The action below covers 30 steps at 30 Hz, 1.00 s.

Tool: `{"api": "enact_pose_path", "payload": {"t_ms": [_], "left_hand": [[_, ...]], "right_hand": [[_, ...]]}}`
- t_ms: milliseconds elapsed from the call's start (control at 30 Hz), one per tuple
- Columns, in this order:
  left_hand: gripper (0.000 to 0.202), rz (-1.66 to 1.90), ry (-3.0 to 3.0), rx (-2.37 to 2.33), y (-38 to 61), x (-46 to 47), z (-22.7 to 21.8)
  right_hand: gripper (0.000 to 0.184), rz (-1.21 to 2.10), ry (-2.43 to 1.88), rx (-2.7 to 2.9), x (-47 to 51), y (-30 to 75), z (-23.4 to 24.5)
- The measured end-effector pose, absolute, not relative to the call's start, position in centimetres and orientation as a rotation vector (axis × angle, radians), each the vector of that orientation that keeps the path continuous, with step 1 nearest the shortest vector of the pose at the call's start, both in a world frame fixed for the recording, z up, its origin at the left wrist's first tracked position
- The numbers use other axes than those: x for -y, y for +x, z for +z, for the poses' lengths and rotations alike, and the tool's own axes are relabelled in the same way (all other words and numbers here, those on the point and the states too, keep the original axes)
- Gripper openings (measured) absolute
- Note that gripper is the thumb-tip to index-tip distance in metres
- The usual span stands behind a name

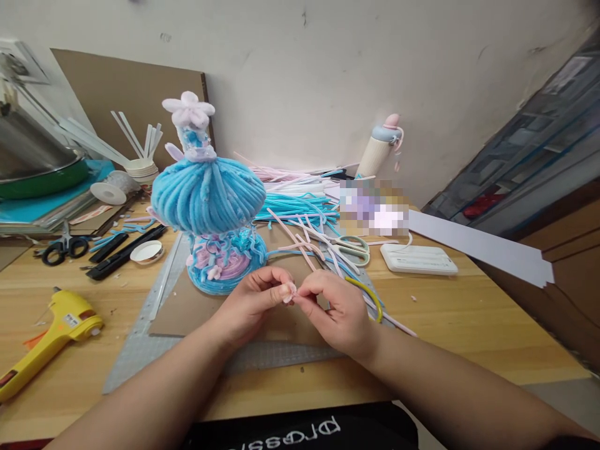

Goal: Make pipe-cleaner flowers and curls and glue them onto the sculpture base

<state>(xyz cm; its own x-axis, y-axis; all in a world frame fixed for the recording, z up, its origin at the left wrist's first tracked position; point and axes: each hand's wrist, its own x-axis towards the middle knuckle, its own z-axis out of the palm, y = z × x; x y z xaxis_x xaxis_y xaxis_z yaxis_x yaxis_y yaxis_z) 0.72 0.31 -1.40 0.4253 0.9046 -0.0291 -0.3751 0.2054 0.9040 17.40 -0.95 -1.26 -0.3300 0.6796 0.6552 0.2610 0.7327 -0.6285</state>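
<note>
Between the fingertips of my left hand and my right hand is a small pale pink pipe cleaner piece, mostly covered by the fingers. Both hands are closed in a pinch on it, close together above a brown cardboard sheet. Just behind my left hand stands a blue fuzzy pipe cleaner structure. It has a domed top, a pale flower at its peak and a round base with pink and blue curls. Loose pink, white and blue pipe cleaners lie behind my hands.
A yellow glue gun lies at the left, near black-handled scissors, a black cutter and a roll of tape. Pale-handled scissors and a white power bank are at the right. A bottle stands by the wall.
</note>
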Motion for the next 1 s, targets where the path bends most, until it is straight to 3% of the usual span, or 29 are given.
{"api": "enact_pose_path", "payload": {"t_ms": [433, 1000], "left_hand": [[0.012, 1.159, 1.353, -0.743, 0.1, -0.3, -0.6], [0.016, 0.984, 1.436, -0.831, -0.1, -0.5, -0.6]], "right_hand": [[0.014, 0.461, -0.667, 1.943, 0.0, 18.0, -1.5], [0.012, 0.425, -0.713, 1.999, 0.0, 18.0, -1.6]]}}
